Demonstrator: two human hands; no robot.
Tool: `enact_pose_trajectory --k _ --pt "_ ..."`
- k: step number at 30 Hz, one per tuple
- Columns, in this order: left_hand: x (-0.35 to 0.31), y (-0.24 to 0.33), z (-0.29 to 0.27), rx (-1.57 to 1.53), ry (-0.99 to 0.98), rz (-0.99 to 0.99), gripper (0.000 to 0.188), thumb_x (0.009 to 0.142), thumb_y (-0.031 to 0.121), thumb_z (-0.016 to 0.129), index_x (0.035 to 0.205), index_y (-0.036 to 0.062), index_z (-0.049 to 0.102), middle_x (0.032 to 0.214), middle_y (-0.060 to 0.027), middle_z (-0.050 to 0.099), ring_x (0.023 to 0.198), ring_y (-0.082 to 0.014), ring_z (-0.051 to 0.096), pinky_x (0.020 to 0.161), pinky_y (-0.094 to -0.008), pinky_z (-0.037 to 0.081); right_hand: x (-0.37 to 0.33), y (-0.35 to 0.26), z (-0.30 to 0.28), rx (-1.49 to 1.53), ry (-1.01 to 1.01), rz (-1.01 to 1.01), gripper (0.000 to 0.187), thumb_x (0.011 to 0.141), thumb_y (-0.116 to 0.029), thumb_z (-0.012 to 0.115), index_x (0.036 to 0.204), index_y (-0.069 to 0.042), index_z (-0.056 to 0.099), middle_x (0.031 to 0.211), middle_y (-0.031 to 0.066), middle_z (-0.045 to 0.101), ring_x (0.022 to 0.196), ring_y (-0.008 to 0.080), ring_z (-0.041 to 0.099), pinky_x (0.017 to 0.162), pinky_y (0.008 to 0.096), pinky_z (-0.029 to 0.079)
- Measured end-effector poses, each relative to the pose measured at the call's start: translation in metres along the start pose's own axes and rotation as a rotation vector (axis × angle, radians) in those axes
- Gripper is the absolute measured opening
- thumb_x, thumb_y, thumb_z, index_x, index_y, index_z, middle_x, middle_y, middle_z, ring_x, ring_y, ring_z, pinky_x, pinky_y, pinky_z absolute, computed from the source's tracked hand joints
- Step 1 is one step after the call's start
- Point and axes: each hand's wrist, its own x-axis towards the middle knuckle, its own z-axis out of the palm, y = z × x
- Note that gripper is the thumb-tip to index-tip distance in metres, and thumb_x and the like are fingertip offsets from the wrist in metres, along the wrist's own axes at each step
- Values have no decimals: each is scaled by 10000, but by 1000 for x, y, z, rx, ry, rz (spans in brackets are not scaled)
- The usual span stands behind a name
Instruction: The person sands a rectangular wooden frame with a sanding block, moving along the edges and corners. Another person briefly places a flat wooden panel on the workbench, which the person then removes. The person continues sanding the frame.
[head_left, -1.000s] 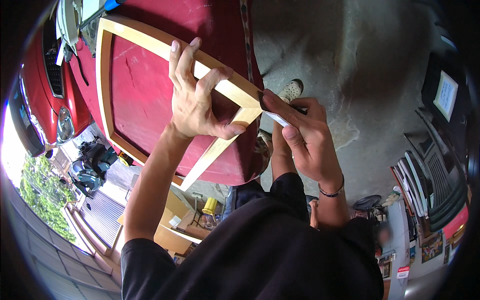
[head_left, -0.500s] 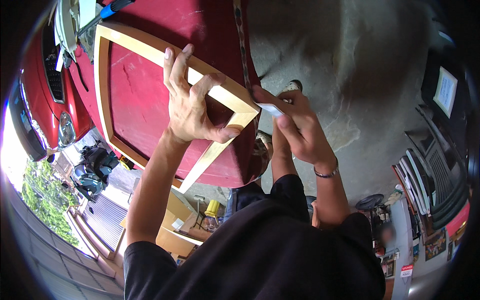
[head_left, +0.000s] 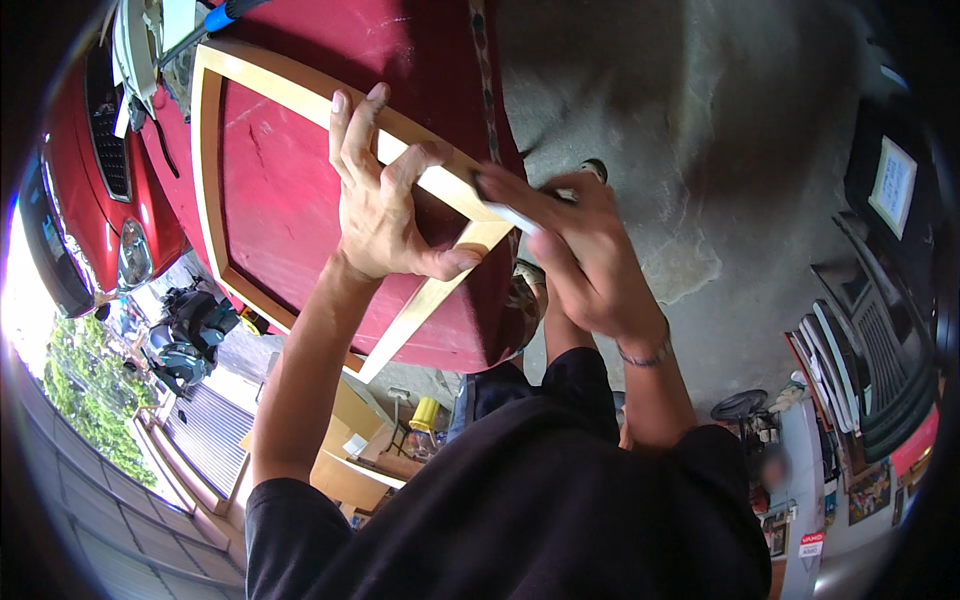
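- Grasping wooden frame [head_left: 270,80] w/ left hand [head_left: 380,220]: fingers splayed over long rail, thumb on adjoining rail, i.e. spanning the corner.
- Pinching thin white piece [head_left: 515,217] btwn thumb + fingers of right hand [head_left: 595,260], at outer edge nr same corner.
- Re frame location: lying on red-covered desk [head_left: 430,40], held corner by desk's right edge.
- Vs half a sec ago: shifting right hand inward along long rail, away from corner tip; blurred now, so prob. mid-stroke.
- Keeping left hand approx. put, so prob. steadying frame against right-hand push.
- Can't tell exact contact under blurred fingers.
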Motion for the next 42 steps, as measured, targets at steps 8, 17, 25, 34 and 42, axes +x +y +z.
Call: enact_pose_trajectory --k 8,17,25,34,42 --pt "3 0 -4 21 -12 -25 969 665 903 642 1193 91 613 1407 -337 396 1436 -507 300 1223 -642 110 3 3 2 -42 1 -31 384 1061 -248 500 1378 -101 659 1381 71 673 1032 261 614 972 378 419" --pt "-1 -2 1 -9 21 -25 951 685 891 639 1215 103 592 1441 -331 389 1463 -488 268 1223 -636 113 -8 26 2 121 21 -13 372 1055 -221 517 1386 -127 657 1354 54 690 1026 270 588 995 384 424" --pt "-2 -1 2 3 7 -47 928 662 896 648 1129 94 642 1449 -336 353 1466 -508 237 1227 -630 96 -6 34 8 128 33 -51 386 1043 -226 539 1396 -117 651 1370 -10 683 962 234 518 935 380 428" --pt "-6 -2 2 0 14 -43 931 679 854 675 1220 103 578 1486 -348 312 1476 -513 184 1202 -680 92 -40 47 35 251 203 -19 391 1071 -256 497 1382 -65 638 1400 48 649 1051 262 542 1008 376 411" --pt "-2 -2 4 36 -5 -13 971 712 880 617 1286 103 527 1515 -346 295 1489 -510 144 1195 -693 67 -19 -12 116 243 755 278 552 1082 -285 359 1515 55 397 1520 267 465 1175 374 517 1061 440 380"
